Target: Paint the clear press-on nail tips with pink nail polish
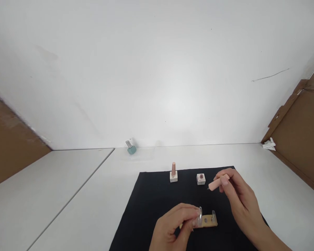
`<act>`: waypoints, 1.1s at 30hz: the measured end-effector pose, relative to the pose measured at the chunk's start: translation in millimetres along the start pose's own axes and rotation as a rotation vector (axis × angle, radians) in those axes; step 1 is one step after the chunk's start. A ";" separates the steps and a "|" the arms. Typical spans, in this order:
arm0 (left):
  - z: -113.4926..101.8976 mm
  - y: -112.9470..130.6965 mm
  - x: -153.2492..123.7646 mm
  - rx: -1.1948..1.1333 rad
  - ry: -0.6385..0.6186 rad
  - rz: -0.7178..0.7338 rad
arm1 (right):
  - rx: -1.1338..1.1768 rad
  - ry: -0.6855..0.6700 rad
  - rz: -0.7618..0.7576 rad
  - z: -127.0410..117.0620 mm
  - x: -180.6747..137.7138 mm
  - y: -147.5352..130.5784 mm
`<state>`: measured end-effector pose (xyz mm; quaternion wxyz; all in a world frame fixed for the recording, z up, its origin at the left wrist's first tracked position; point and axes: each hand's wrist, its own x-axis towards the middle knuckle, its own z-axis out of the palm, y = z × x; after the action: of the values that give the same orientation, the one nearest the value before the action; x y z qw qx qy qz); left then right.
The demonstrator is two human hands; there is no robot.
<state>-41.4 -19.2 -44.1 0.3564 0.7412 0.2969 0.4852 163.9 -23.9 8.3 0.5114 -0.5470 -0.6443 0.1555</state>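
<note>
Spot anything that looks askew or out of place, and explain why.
The teal bottle tilts near the back wall, unlike the upright capped bottle on the black mat. A crumpled white scrap in the right back corner looks stray.

before you spreads a white table (96,202), with a seam (68,202) down its left part. at its back you see a teal bottle (131,150) tilted in or against a clear tray (144,153), and a tissue (269,144) at the far right. your black cloth (143,202) bears a capped bottle (173,177), an uncapped bottle (201,180) to its right, and, nearer you, a tan strip (209,222).
</note>
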 end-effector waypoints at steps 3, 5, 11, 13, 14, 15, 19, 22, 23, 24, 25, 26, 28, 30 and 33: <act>-5.4 -1.3 -2.1 0.226 -0.014 0.188 | 0.043 -0.165 -0.022 -4.3 -1.0 1.3; -10.1 -4.4 -4.6 0.397 -0.026 0.295 | 0.062 -0.257 -0.020 -7.2 -2.7 0.3; -20.8 -7.3 -4.9 0.766 0.038 0.487 | 0.056 -0.539 0.009 -11.2 -5.6 -8.2; -22.3 -2.7 -2.0 0.815 0.043 0.542 | 0.086 -0.599 0.000 -9.6 -5.9 -10.5; -22.7 0.2 -0.3 0.826 0.046 0.563 | 0.104 -0.619 0.006 -8.6 -5.9 -11.4; -22.9 3.2 1.3 0.834 0.051 0.582 | 0.124 -0.635 0.027 -7.5 -6.0 -12.2; -22.2 12.4 7.3 0.873 0.035 0.632 | 0.169 -0.691 0.157 -4.3 -6.8 -14.4; -20.6 15.7 9.9 0.881 0.030 0.649 | 0.167 -0.707 0.209 -4.2 -6.5 -15.2; -20.1 16.4 10.4 0.875 0.034 0.657 | 0.165 -0.710 0.221 -4.6 -5.9 -15.3; -19.7 17.2 10.7 0.869 0.039 0.661 | 0.162 -0.712 0.233 -5.0 -5.1 -15.2; -19.2 18.1 11.1 0.865 0.044 0.665 | 0.160 -0.717 0.243 -5.6 -4.1 -15.0; -18.9 19.1 11.5 0.862 0.047 0.671 | 0.158 -0.723 0.252 -6.1 -3.1 -14.8; -18.4 21.1 12.6 0.860 0.045 0.682 | 0.151 -0.735 0.267 -7.0 -1.3 -14.4; -17.9 22.8 13.8 0.859 0.040 0.686 | 0.150 -0.750 0.278 -7.5 -0.4 -14.0; -16.5 22.8 13.8 0.854 0.022 0.675 | 0.169 -0.777 0.304 -8.2 -0.5 -13.1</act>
<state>-49.8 -17.4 -13.9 -0.1551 0.8690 0.2167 0.4169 163.4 -31.9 21.5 0.2448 -0.4927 -0.6860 0.4761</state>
